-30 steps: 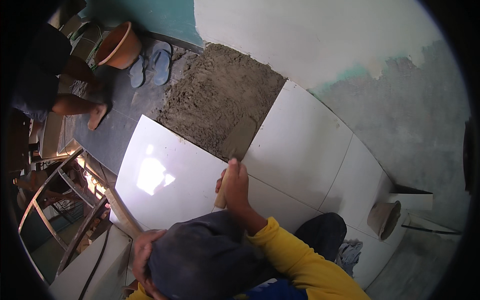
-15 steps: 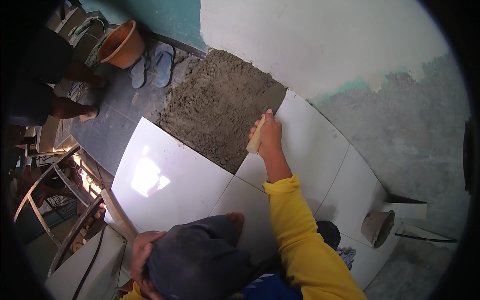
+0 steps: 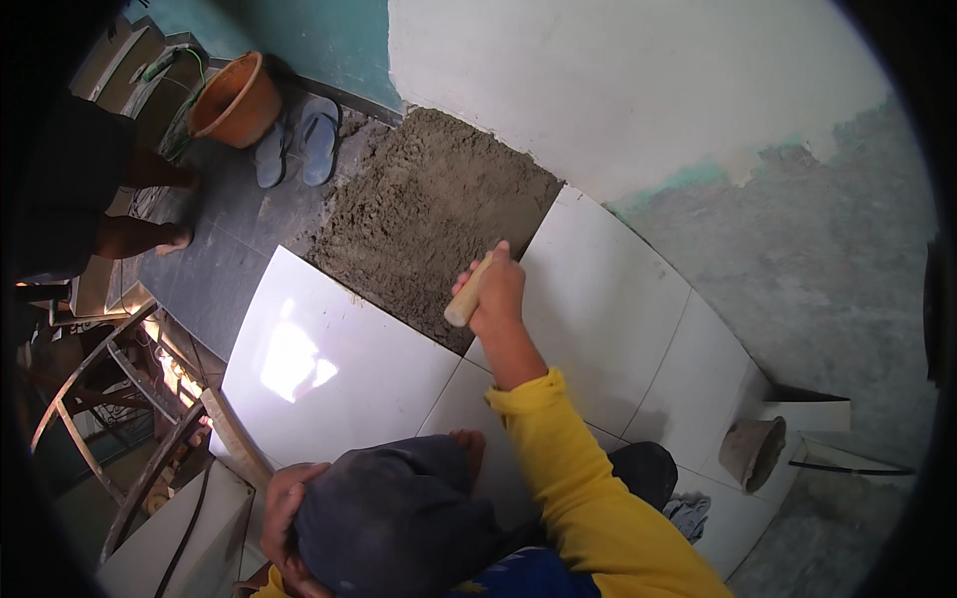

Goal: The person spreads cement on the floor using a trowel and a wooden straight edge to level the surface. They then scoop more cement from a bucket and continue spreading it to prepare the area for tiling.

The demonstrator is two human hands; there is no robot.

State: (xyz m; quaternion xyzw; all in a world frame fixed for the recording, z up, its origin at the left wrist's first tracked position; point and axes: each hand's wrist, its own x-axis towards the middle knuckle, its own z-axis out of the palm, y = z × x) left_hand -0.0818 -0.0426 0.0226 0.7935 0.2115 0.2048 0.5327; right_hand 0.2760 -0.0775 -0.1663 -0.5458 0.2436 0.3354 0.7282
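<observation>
My right hand is closed round the pale wooden handle of a trowel, whose blade is hidden beneath the hand. It is over the near right edge of a patch of wet grey mortar, rough on the left and smoother along the right. Large glossy white tiles border the mortar on its near side and to the right. My left hand lies over my bent knee in dark trousers, fingers stretched, holding nothing.
An orange bucket and blue-grey flip-flops stand beyond the mortar on dark tiles. Another person's bare legs are at far left, near a metal frame. A small mortar-stained bucket lies tipped at right, below the wall.
My right hand has drawn the trowel left and toward me along the mortar's right side. My left hand stays on the knee. The view has shifted slightly.
</observation>
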